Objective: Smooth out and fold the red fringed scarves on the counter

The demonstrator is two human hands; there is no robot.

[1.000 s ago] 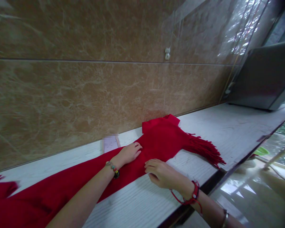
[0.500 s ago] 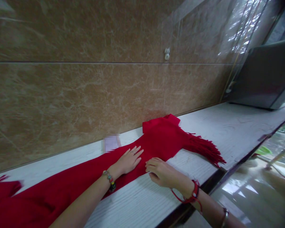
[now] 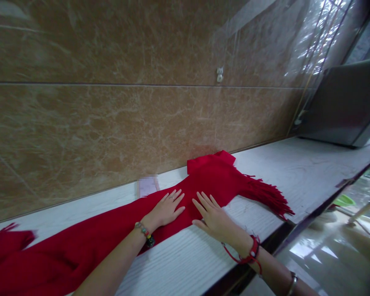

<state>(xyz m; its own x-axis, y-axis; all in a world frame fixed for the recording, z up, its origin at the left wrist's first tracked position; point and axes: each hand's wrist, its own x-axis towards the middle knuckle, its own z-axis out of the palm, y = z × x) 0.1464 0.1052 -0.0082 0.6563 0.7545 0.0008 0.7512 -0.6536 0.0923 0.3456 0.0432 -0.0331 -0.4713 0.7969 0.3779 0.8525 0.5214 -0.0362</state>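
A long red scarf (image 3: 111,230) lies stretched across a white wood-grain counter, with a fringed end at the right and more fringe at the far left. Near its middle, my left hand (image 3: 165,209) rests flat on the cloth with fingers spread; a ring and a beaded bracelet show on it. Just to the right, my right hand (image 3: 210,216) also lies on the scarf, fingers spread, its thumb by the front edge of the cloth. Red cords and a metal bangle circle the right wrist.
A small pale card, partly blurred (image 3: 148,186), lies behind the scarf by the brown tiled wall (image 3: 111,131). A grey appliance (image 3: 342,102) stands at the counter's far right. The counter's front edge runs diagonally, with a green basin (image 3: 343,200) below.
My right hand has gone from curled at the scarf's front edge to spread flat, its fingers further onto the cloth. My left hand stays in place. The view has shifted slightly.
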